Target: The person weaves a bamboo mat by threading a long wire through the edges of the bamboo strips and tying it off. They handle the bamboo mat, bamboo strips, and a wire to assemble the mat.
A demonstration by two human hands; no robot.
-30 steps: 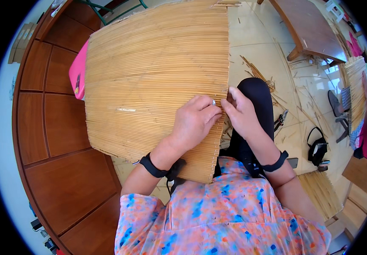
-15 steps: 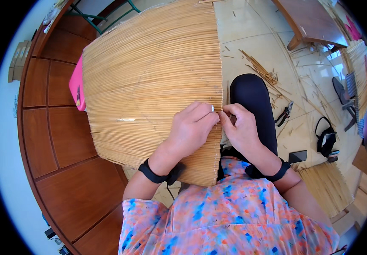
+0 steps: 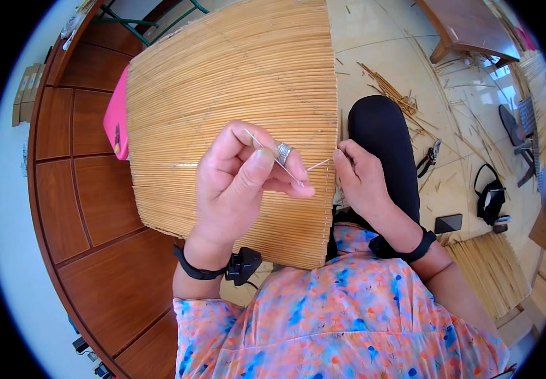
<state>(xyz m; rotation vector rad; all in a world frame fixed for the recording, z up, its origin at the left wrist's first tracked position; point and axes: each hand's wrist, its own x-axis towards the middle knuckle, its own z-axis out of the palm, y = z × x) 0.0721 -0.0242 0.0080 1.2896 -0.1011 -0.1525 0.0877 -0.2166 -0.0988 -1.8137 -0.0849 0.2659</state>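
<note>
A large mat of thin straw-coloured reed stalks (image 3: 235, 82), laid side by side and stitched together, spreads across the middle in front of me. Raised above its lower right part, my left hand (image 3: 235, 183) pinches a thin metal needle (image 3: 273, 158) between thumb and fingers. One finger wears a ribbed silver thimble ring (image 3: 282, 153). A short pale strand (image 3: 318, 165) runs from near the left fingertips towards the mat's right edge. There, my right hand (image 3: 366, 183) is closed, thumb and forefinger pressed together on the edge.
Left stands a brown wooden cabinet (image 3: 99, 189), with a pink board (image 3: 116, 120) partly under the mat. On the floor to the right lie loose stalks (image 3: 387, 85), pliers (image 3: 430, 156), a phone (image 3: 448, 223) and a black bag (image 3: 490, 196). A wooden table (image 3: 469, 28) stands farther back.
My left hand has lifted off the mat and turned over, moving left with the needle now in plain sight. My right hand stays at the edge, slightly higher up.
</note>
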